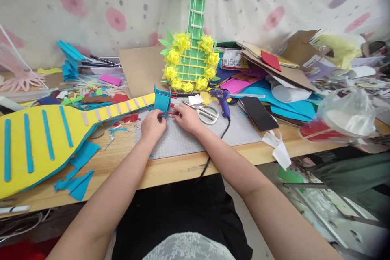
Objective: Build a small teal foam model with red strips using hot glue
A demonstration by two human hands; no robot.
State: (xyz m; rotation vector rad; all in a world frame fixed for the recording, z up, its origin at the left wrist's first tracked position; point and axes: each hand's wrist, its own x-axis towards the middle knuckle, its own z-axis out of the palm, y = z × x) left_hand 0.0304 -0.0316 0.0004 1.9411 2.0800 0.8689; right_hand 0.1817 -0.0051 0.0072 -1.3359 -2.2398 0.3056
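A yellow cardboard lute (33, 138) with blue and pink strips lies on the left, its neck pointing right toward a blue headpiece (162, 100). My left hand (154, 125) is closed on the lower edge of this headpiece, thumb and fingers curled together. Short red sticks (173, 105) stick out from the headpiece's right side. My right hand (186, 117) pinches beside the lowest stick, its fingertips closed round the outer end. Just right of that hand lie scissors (209, 114) with pale handles. A blue-purple glue gun (223, 99) stands behind them.
A grey cutting mat (179, 144) lies under my hands. A green instrument with yellow paper flowers (201, 83) leans at the back. A black phone (258, 113), piled paper and cardboard (292, 107), and a plastic bag (341, 118) fill the right. The glue gun's cord (226, 130) crosses the table edge.
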